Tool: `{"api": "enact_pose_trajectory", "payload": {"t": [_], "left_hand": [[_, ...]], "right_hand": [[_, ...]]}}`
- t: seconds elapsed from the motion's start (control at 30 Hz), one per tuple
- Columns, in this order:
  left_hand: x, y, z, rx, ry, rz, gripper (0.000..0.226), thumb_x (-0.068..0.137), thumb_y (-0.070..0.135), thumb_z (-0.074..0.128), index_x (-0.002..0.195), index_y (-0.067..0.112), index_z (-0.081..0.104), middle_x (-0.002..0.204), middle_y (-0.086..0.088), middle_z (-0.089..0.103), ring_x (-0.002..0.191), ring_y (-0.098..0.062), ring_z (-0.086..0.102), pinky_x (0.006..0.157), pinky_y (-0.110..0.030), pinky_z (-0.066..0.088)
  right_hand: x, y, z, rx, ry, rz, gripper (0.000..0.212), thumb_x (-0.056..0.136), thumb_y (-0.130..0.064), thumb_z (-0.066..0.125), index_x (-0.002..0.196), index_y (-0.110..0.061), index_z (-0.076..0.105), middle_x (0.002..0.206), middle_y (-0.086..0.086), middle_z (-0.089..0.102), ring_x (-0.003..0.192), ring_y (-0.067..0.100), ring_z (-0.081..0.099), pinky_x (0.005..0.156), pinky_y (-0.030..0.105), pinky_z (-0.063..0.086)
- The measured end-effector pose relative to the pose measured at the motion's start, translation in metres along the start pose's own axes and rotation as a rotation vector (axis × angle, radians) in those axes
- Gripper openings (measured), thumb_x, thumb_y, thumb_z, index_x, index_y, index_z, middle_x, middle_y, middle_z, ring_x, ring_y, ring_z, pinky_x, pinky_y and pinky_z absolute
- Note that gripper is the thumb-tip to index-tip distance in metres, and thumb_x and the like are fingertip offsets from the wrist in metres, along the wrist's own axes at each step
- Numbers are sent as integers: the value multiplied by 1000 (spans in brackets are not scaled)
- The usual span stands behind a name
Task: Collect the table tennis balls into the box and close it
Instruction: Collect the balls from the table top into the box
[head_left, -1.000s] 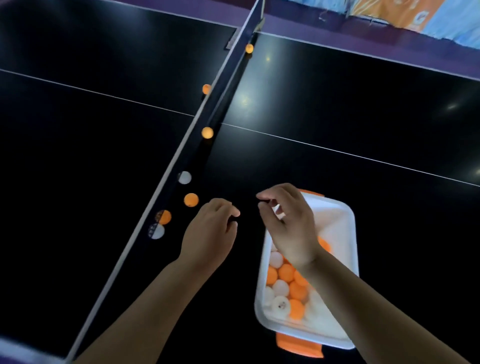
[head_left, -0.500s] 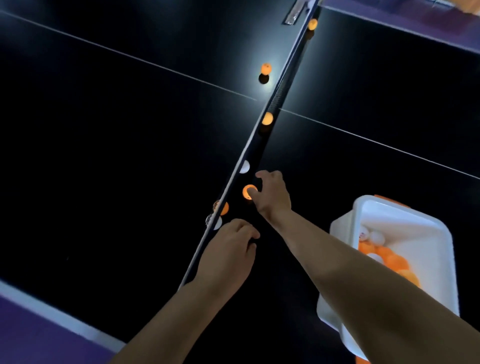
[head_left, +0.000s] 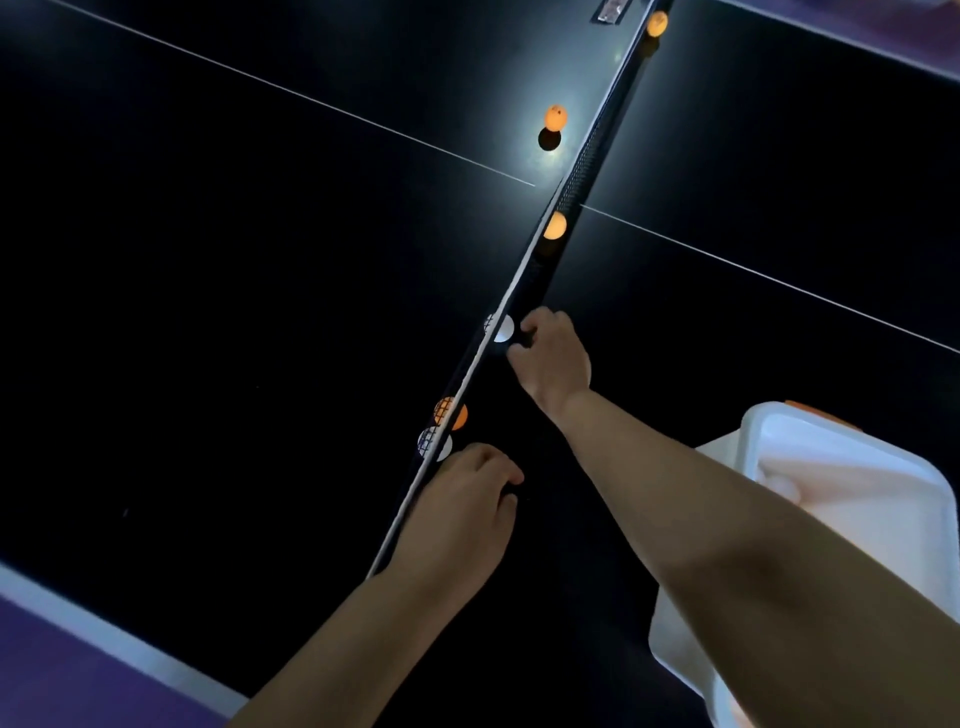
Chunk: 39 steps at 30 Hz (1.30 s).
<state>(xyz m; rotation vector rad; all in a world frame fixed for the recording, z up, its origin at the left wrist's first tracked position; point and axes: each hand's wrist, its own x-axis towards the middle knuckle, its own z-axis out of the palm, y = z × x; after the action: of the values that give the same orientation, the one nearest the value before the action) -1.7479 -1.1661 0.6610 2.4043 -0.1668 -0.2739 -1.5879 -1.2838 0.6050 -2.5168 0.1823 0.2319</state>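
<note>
White ball hugs the net on the bench, right grip curled just beside it, left grip curled nearer. What either pinches, can't tell. Scoop from above; box waits at right.

Readable text, labels, brands, numbers: none.

Item: orange ball, on the worktop, far side, just left of the net. It has small dark printed marks on its upper face, too small and blurred to read as letters or figures.
</note>
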Motion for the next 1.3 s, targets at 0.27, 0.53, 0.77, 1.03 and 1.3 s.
{"api": "enact_pose_trajectory", "payload": {"t": [0.27,0.53,0.77,1.03,1.3], "left_hand": [[0,0,5,30,10,-4,26,94,20,50,117,20,60,120,10,53,104,0,50,88,-7,36],[1,24,14,43,-14,-16,22,95,23,49,115,24,57,117,14,51,102,-2,52,80,-14,42],[-2,52,28,52,-45,84,19,92,22,54,111,23,59,109,13,55,94,-1,54,76,-14,43],[-13,51,34,112,-33,20,24,93,25,52,116,24,58,113,12,57,98,-2,54,78,-15,43],[-15,16,35,258,-42,-270,51,96,22,45,144,18,31,149,-1,28,135,-16,27,104,-29,37]], "right_hand": [[17,-5,11,-47,-146,10,50,83,-37,65,128,-23,48,122,6,40,99,28,57,82,38,51],[-52,-1,-76,211,48,41,33,80,-33,64,109,-20,54,100,-3,61,84,14,59,71,32,51],[-173,72,-175,388,443,31,29,78,-18,72,102,-25,58,87,-14,61,77,3,58,68,11,45],[-194,109,-169,167,520,50,48,77,-24,70,121,-14,54,110,-10,49,105,13,47,86,22,38],[-103,22,-73,222,-115,-121,26,84,-17,62,109,-20,66,105,-4,62,96,9,58,87,22,45]]}}
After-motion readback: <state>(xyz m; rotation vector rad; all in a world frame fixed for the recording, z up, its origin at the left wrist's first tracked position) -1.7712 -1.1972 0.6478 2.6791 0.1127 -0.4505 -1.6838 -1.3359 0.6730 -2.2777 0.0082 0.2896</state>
